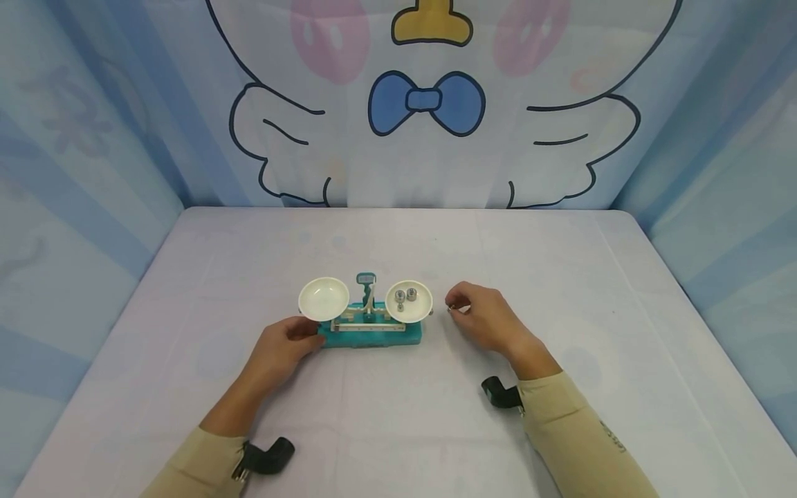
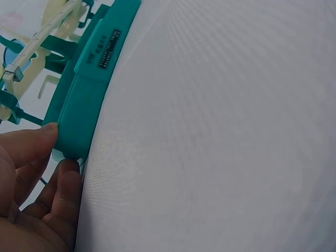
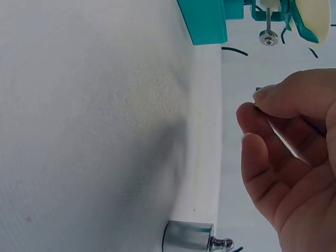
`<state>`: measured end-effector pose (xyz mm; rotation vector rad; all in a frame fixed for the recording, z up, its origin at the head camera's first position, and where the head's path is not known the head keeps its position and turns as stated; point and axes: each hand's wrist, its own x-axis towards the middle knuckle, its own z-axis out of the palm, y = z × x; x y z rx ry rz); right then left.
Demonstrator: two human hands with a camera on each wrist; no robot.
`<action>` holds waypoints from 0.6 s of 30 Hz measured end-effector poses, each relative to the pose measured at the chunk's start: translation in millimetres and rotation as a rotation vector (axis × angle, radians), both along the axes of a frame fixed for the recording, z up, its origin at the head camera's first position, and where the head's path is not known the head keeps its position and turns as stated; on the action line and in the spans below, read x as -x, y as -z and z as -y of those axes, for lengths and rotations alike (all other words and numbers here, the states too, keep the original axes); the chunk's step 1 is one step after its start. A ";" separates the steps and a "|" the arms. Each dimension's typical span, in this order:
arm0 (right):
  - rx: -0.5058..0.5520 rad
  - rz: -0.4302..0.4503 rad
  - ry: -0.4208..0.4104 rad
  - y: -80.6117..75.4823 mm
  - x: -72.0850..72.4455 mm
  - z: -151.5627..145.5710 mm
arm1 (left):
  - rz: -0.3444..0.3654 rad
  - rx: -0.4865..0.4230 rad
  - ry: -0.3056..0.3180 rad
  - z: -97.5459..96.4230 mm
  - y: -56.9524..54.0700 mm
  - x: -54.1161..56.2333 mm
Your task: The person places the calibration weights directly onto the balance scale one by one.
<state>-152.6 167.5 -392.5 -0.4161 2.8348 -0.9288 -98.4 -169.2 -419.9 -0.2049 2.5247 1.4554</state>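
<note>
A teal balance scale (image 1: 373, 337) with two cream pans stands mid-table. My left hand (image 1: 283, 349) grips the left end of its base, thumb on top and fingers at the end face in the left wrist view. The left pan (image 1: 324, 299) holds nothing; the right pan (image 1: 423, 304) carries three small metal weights (image 1: 411, 294). To the right of that pan, my right hand (image 1: 488, 318) is raised above the table. Its thumb and index finger pinch a tiny metal piece (image 3: 258, 88), mostly hidden by the fingertips.
In the right wrist view a larger knobbed metal weight (image 3: 188, 239) stands on the white tablecloth (image 1: 386, 429). A metal adjusting nut (image 3: 269, 38) sticks out from the scale's right end. Dark wrist cameras (image 1: 269, 456) are worn at both sleeves. A printed curtain (image 1: 429, 166) hangs behind the table.
</note>
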 end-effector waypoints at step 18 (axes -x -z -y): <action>0.129 -0.139 -0.005 -14.3 -8.5 10.0 | -0.006 0.014 -0.003 0.4 0.0 -0.9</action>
